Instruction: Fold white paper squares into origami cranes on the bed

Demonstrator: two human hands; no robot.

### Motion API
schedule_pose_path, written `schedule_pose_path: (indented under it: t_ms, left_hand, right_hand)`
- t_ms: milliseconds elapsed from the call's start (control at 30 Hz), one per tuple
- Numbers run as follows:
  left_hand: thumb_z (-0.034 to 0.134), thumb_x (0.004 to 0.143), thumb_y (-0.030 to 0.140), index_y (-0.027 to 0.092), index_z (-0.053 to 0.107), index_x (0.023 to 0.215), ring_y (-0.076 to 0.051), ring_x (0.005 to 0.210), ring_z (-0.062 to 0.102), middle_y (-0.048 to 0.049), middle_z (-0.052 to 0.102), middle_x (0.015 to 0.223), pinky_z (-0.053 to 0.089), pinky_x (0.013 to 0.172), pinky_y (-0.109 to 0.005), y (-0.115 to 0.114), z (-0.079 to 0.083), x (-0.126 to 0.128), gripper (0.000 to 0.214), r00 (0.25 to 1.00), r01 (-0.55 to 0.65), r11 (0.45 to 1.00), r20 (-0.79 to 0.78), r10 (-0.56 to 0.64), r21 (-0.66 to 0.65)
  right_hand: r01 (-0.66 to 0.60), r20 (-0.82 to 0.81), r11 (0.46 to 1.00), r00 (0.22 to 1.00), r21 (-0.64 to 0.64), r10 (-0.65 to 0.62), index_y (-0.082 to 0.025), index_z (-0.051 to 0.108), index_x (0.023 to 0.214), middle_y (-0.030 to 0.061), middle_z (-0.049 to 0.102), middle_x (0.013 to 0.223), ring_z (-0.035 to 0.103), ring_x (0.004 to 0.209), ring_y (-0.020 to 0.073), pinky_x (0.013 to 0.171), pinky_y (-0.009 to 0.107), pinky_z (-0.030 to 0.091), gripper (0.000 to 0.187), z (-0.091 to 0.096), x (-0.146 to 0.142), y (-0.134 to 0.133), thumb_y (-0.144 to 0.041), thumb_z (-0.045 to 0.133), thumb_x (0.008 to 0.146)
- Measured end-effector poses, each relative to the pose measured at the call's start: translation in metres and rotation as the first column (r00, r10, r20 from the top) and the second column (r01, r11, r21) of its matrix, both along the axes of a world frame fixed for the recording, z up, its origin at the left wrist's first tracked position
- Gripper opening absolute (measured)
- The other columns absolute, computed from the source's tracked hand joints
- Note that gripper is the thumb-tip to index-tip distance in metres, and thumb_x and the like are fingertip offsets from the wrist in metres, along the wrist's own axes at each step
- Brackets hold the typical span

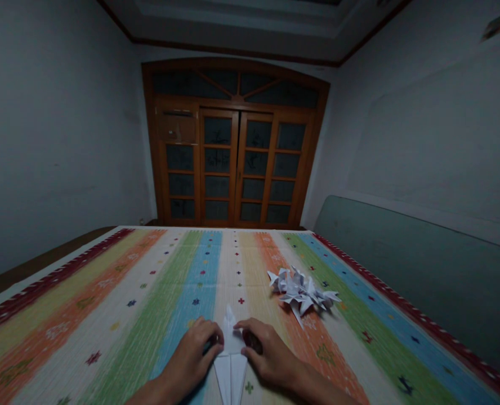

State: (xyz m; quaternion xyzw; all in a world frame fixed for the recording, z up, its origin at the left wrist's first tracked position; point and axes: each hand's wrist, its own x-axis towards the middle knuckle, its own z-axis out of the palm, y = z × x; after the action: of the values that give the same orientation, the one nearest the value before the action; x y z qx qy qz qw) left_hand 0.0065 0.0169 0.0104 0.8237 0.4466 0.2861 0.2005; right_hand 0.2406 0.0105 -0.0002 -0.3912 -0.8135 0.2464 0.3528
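Observation:
A folded white paper piece (231, 360) lies on the striped mat (119, 315) at the near edge, its narrow tip pointing away from me. My left hand (193, 357) presses on its left side with fingers curled and fingertips pinching the fold. My right hand (267, 351) presses on its right side the same way, thumb and fingers closed on the paper. Both hands meet at the piece's middle.
A pile of several finished white folded paper figures (301, 291) lies on the mat to the right, beyond my right hand. A grey-green panel (423, 270) borders the mat on the right. Wooden glazed doors (233, 163) stand at the far wall.

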Motion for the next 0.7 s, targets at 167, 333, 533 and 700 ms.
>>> schedule_pose_path:
  t_ms: [167,333,533,700]
  left_hand:
    - [0.066,0.09,0.012,0.022,0.074,0.089,-0.027,0.096,0.061,-0.0054,0.069,0.094,0.047,0.088,-0.041,-0.002,-0.001,-0.001,0.013,0.997,0.033,0.995,-0.073,-0.026,0.094]
    - [0.067,0.09,0.012,0.022,0.075,0.088,-0.028,0.098,0.061,-0.0076,0.068,0.098,0.051,0.087,-0.043,-0.006,-0.002,-0.005,0.013,0.992,0.107,0.972,-0.095,-0.089,0.208]
    - [0.066,0.084,0.007,0.023,0.074,0.097,-0.034,0.131,0.051,-0.0099,0.067,0.131,0.048,0.105,-0.055,-0.002,0.001,-0.017,0.023,0.963,0.263,0.933,-0.126,-0.238,0.244]
    - [0.067,0.084,0.009,0.025,0.072,0.11,-0.032,0.135,0.051,-0.0095,0.068,0.134,0.045,0.11,-0.056,0.001,0.001,-0.024,0.03,0.935,0.349,0.928,-0.121,-0.335,0.129]
  right_hand:
    - [0.029,0.129,0.994,0.991,0.109,-0.043,-0.017,0.074,0.093,0.0093,0.063,0.101,0.063,0.095,0.0227,0.084,0.033,0.052,0.016,0.001,-0.001,-0.004,-0.008,0.066,0.082]
    - [0.02,0.247,0.971,0.966,0.24,-0.081,-0.016,0.071,0.094,0.0114,0.063,0.1,0.061,0.093,0.0232,0.078,0.031,0.051,0.014,0.0,-0.004,-0.011,-0.009,0.06,0.089]
    - [0.039,0.325,0.946,0.934,0.32,-0.149,-0.017,0.071,0.095,0.0088,0.065,0.092,0.06,0.085,0.0212,0.072,0.028,0.048,0.024,-0.009,-0.005,-0.01,0.002,0.058,0.087]
    - [0.121,0.23,0.955,0.955,0.269,-0.186,-0.018,0.073,0.095,0.0074,0.066,0.093,0.063,0.086,0.0201,0.073,0.027,0.048,0.033,-0.019,-0.002,-0.002,0.007,0.057,0.082]
